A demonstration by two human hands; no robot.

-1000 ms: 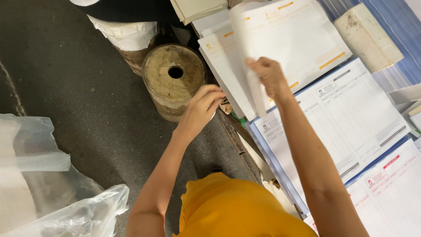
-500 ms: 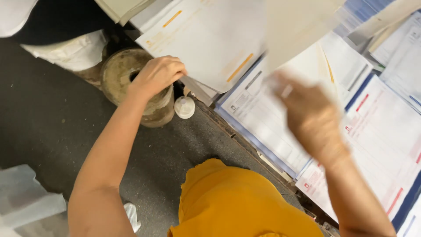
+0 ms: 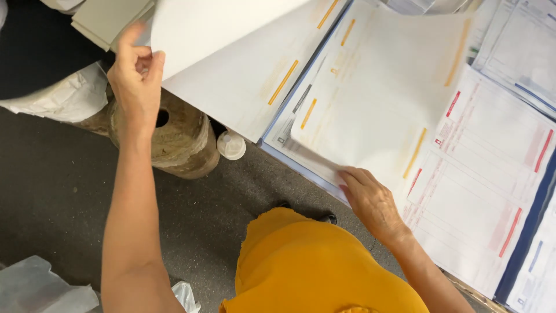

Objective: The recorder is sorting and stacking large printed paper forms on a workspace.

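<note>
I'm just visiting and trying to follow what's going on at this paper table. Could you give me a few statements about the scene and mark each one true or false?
1. The left hand grips the edge of a white sheet. True.
2. The right hand is lifted clear of the papers. False: it rests on a sheet with yellow bars, at its lower edge.
3. A round roll with a hole in its middle stands below the left hand. True.
4. The person's top is blue. False: it is orange-yellow.
5. The forms at the right bear red marks. True.
</note>
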